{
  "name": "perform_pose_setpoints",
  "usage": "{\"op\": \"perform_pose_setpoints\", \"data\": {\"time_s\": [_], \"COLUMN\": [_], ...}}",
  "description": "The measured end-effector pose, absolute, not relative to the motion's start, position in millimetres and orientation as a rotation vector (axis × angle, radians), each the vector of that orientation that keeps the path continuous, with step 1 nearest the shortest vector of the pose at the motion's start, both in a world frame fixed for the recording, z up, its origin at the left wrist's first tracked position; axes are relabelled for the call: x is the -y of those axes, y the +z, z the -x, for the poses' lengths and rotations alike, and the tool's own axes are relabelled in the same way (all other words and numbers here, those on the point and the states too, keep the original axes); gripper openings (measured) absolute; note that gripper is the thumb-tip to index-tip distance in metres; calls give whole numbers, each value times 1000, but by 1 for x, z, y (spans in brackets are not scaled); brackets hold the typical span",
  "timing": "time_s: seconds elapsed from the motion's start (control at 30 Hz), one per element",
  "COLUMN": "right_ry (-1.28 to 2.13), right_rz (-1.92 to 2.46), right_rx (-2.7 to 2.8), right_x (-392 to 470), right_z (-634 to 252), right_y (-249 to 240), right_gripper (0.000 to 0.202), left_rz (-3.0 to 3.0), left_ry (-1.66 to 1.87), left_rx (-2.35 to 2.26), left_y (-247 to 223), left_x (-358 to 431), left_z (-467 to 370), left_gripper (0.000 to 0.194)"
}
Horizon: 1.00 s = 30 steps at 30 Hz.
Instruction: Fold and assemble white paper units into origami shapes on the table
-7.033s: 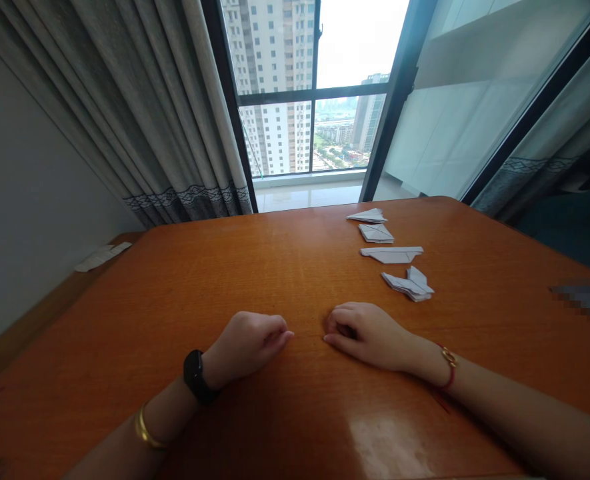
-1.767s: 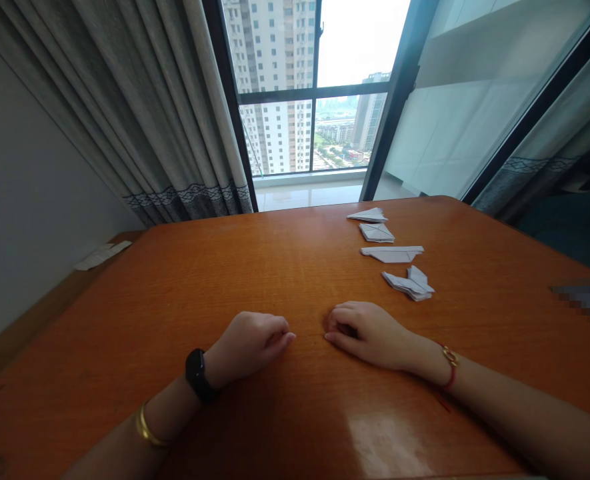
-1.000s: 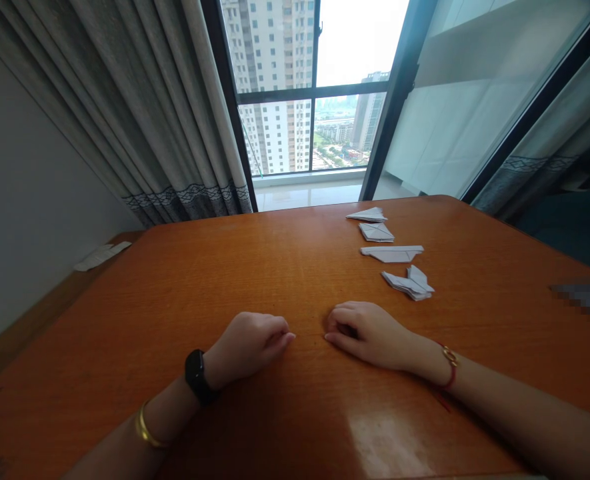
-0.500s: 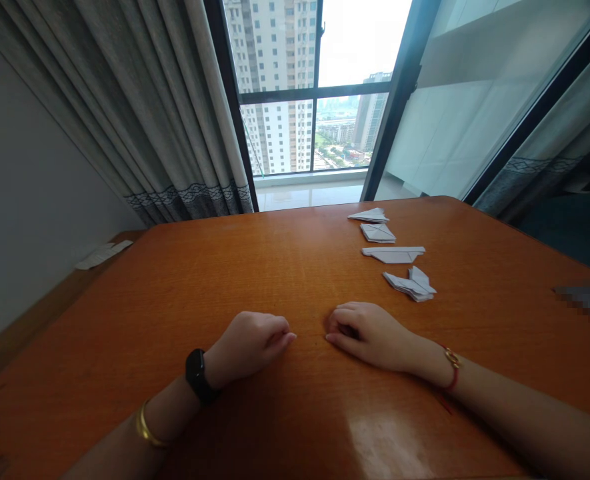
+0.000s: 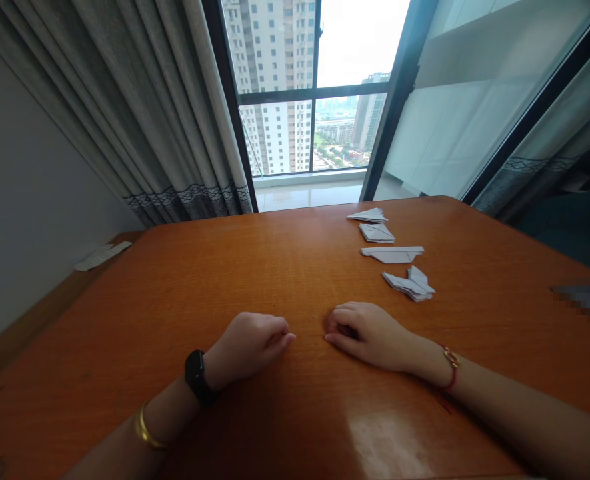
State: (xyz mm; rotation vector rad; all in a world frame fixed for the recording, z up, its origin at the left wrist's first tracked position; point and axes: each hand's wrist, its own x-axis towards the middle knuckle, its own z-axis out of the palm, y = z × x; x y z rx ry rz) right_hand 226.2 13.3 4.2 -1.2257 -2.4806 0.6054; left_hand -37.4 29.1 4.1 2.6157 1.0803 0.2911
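Left hand: our left hand (image 5: 247, 347) rests on the orange wooden surface (image 5: 225, 280), fingers (image 5: 279, 337) curled into a loose fist that grasps nothing; a black watch (image 5: 197, 377) and a gold bangle (image 5: 145, 427) sit on that wrist.
Right hand: our right hand (image 5: 369, 333) lies just across from it, fingers tucked under in the same loose clench, with nothing in it; a red cord bracelet (image 5: 449, 373) circles the wrist.
Gap between hands: the two fists are near each other but apart, with bare wood between the knuckles.
Nearest paper: a folded white paper piece (image 5: 409, 285) lies just beyond our right hand, not touching it.
Rest of the row: three more folded pieces run away from us toward the window, a long flat one (image 5: 392, 254), a squarish one (image 5: 376, 233) and a pointed one (image 5: 368, 215), each apart from the next.
Handling judgement: we judge the thin folds would crease easily, so a light pinch at an edge with thumb and forefinger would suit them better than a flat press.
Left edge: a small white slip (image 5: 102, 256) lies on the low ledge beside the grey curtain (image 5: 149, 120), well apart from both hands.
Right edge: a blurred patch (image 5: 585, 300) sits on the wood; we cannot tell what it is.
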Motion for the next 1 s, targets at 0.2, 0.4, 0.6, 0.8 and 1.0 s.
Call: {"op": "perform_pose_setpoints", "data": {"time_s": [0.2,0.4,0.6,0.8,1.0], "right_ry": [603,605,609,608,603], "right_rz": [1228,1228,1227,1221,1220], "right_rx": [2479,2483,2489,2484,2482], "right_x": [-13,-13,-12,-13,-13], "right_z": [-227,-227,-227,-227,-227], "right_y": [4,4,5,4,4], "right_gripper": [10,12,11,11,12], "left_rz": [-2616,-2623,-2623,-2619,-2623], "left_ry": [296,296,285,294,296], "left_rx": [-1078,-1079,-1076,-1075,-1076], "left_y": [5,4,4,4,6], "left_x": [-28,-28,-28,-28,-28], "left_z": [37,37,37,36,36], "left_gripper": [25,26,26,25,26]}}
